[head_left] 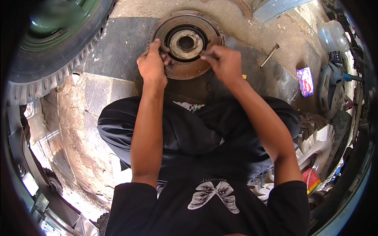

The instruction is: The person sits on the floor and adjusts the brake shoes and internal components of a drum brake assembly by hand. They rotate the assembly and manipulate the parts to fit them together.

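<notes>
A round rusty metal housing (191, 71) lies on the floor before me, with a black inner ring and a pale, greasy centre collar (179, 50) around a dark hole. My left hand (153, 65) is closed at the housing's left edge, thumb up and grimy fingers curled; what lies between them is unclear. My right hand (224, 63) pinches a small dark item at the right of the collar, too indistinct to name.
A large tyre (43, 67) on a green rim stands at upper left. A metal rod (269, 57), purple packet (305, 82), clear plastic jug (330, 35) and blue-grey equipment (328, 84) are rightward. A grey post (275, 8) stands beyond; wheels crowd the lower right.
</notes>
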Demonstrator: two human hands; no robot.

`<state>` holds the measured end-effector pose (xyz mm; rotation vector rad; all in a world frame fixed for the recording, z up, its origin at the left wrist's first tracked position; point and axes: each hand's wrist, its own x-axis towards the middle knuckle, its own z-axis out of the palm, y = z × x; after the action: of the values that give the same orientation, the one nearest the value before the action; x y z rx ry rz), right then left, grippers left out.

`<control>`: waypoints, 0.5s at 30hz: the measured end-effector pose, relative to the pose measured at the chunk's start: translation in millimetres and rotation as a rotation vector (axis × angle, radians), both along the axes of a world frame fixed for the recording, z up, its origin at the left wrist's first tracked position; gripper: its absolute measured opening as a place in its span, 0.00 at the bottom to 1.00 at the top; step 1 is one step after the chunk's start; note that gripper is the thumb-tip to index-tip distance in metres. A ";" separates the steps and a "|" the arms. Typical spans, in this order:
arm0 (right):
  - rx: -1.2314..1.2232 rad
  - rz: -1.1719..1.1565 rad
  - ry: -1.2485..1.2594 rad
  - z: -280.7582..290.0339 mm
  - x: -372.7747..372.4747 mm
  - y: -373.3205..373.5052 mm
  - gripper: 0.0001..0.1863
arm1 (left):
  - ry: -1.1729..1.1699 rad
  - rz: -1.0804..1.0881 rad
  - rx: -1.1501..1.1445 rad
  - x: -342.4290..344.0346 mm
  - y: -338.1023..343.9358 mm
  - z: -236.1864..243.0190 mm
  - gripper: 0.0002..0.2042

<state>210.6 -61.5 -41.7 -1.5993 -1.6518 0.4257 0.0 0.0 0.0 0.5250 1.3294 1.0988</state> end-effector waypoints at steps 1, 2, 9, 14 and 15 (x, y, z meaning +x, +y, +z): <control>-0.052 -0.066 0.040 -0.6 0.1 0.5 0.09 | -0.002 0.007 -0.009 0.3 -1.5 -0.6 0.17; -0.105 -0.132 0.079 -1.4 -0.2 -1.2 0.09 | -0.004 0.014 -0.019 -0.2 -3.3 -2.5 0.18; -0.037 -0.160 0.107 4.4 0.5 14.3 0.08 | -0.001 -0.032 0.022 -2.4 9.0 4.6 0.16; 0.007 -0.073 0.029 2.4 -4.4 1.6 0.10 | 0.003 -0.032 0.011 -2.9 6.8 -1.4 0.16; -0.017 -0.127 0.034 3.2 -0.4 8.0 0.10 | 0.010 -0.029 0.018 -0.8 7.1 -0.2 0.16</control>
<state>210.2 -53.5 -38.5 -1.6892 -1.5156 0.3997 -0.8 7.1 -0.2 0.5624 1.3174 1.0861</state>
